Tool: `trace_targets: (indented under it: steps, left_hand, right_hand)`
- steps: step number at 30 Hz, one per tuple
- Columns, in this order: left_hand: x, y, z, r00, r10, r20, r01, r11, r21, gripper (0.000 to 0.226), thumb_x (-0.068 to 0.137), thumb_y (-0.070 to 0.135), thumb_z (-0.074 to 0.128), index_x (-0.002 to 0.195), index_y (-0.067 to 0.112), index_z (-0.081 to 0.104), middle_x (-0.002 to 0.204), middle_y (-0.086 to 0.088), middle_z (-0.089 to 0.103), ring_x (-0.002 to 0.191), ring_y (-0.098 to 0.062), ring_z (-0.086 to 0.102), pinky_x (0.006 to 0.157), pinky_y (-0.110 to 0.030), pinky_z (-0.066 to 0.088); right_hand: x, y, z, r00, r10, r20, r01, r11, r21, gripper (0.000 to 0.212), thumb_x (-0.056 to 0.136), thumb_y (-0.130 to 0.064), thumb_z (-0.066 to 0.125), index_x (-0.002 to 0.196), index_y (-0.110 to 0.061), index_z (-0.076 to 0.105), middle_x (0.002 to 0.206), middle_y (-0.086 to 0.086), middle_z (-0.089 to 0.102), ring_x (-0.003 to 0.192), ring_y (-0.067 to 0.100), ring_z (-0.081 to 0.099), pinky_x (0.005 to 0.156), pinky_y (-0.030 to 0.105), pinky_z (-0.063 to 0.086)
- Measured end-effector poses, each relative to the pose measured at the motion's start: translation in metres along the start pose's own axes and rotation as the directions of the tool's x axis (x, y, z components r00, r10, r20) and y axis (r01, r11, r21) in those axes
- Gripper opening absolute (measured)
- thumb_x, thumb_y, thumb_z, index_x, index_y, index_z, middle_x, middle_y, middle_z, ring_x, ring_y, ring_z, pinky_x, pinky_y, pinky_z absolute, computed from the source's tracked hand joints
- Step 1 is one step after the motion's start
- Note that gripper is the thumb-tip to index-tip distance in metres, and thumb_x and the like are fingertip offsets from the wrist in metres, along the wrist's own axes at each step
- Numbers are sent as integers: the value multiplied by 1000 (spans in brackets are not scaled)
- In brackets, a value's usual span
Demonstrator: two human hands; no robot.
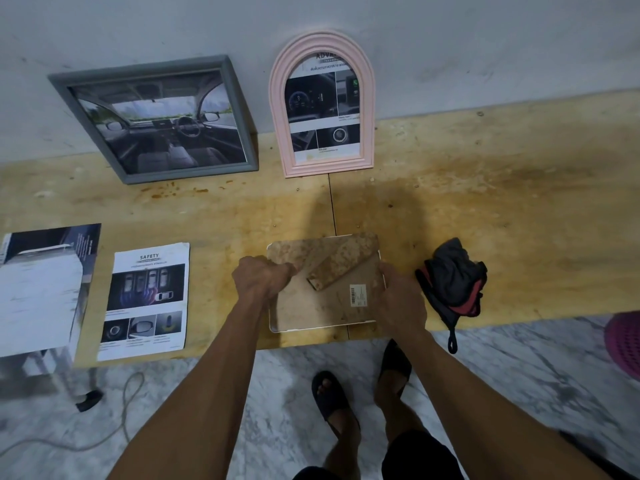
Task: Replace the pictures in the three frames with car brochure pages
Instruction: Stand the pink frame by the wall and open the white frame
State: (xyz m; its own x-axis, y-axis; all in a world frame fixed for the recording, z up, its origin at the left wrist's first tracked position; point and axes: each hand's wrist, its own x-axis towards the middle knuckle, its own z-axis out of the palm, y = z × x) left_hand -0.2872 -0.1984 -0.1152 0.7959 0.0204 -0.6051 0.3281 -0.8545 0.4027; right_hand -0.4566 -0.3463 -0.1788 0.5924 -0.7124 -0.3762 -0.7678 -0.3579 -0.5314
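In the head view, a white-rimmed frame with stained brown backing [325,299] was held face down near the wooden table's [485,209] edge, gripped by the left hand [261,275] at its left side and the right hand [401,299] at its right.

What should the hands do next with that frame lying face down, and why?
Probably lift the brown backing board off the white frame: the left hand grips its left edge, the right hand holds the right, and its stand flap sits raised.
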Motion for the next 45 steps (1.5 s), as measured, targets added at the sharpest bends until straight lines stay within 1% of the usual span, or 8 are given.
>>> trace_targets:
  steps: [2, 7, 12, 18, 27, 33, 38, 45]
  left_hand:
    - [-3, 2, -1, 1000, 8, -4, -8, 1000, 24, 42, 77, 43, 80, 67, 8, 61, 95, -12, 67, 101, -34, 68, 88, -41, 58]
    - [1, -2, -1, 997, -50, -52, 48, 999, -25, 59, 68, 50, 86, 99, 2, 73, 110, -16, 72, 100, -33, 69, 79, -34, 58]
    - [1, -4, -2, 996, -78, -45, 74, 993, -93, 51, 66, 49, 89, 77, 7, 65, 105, -12, 71, 101, -32, 68, 84, -39, 59]
    - [8, -12, -4, 993, -113, 12, 114, 983, -142, 55, 58, 42, 96, 86, 0, 73, 101, -14, 71, 95, -29, 67, 82, -40, 59]
    - [50, -51, -2, 986, -146, 85, 166, 933, -320, 88, 29, 41, 99, 102, -1, 71, 99, -16, 75, 90, -31, 73, 82, -51, 61]
    - [29, -42, -14, 990, -124, 62, 138, 915, -380, 48, 54, 27, 99, 84, 13, 64, 95, -15, 74, 87, -28, 71, 79, -39, 60]
    - [25, -50, -25, 992, -96, 78, 123, 846, -519, 33, 78, 4, 83, 81, 13, 52, 80, -12, 63, 48, -14, 51, 45, -22, 42]
    - [34, -76, -42, 986, -75, 147, 154, 728, -668, 43, 80, 3, 82, 110, 14, 53, 90, -11, 64, 72, -18, 47, 64, -35, 41]
  right_hand:
    - [1, 0, -1, 1000, 0, 7, 0, 1000, -5, 36, 95, -36, 44, 130, -39, 45, 103, 3, 62, 94, 24, 60, 73, 41, 56]
    - [0, 2, -1, 1000, -21, 6, 21, 1000, -4, 34, 95, -36, 44, 128, -36, 47, 101, 3, 62, 94, 24, 60, 74, 43, 56]
    - [-1, 2, 1, 999, -37, 5, 37, 999, -16, 36, 93, -39, 44, 129, -35, 43, 99, 5, 59, 90, 26, 59, 70, 41, 55]
    - [1, 3, 1, 998, -58, 5, 58, 998, -15, 29, 96, -36, 40, 124, -33, 46, 94, 4, 59, 86, 26, 59, 67, 40, 54]
    - [5, 8, 1, 999, -46, 21, 47, 999, -17, 36, 94, -26, 47, 130, -30, 50, 100, 5, 62, 91, 27, 58, 66, 37, 49]
    - [5, 4, 2, 999, -39, -12, 39, 999, -21, 36, 95, -35, 45, 130, -33, 49, 106, 4, 63, 95, 26, 58, 71, 38, 49]
    - [4, 1, 0, 1000, -1, -4, 1, 1000, -3, 33, 95, -32, 49, 128, -35, 52, 108, 3, 63, 95, 24, 58, 69, 35, 44]
    - [1, -2, -1, 1000, 3, 15, -3, 1000, 12, 36, 92, -35, 46, 128, -34, 51, 108, 5, 64, 92, 25, 59, 67, 33, 42]
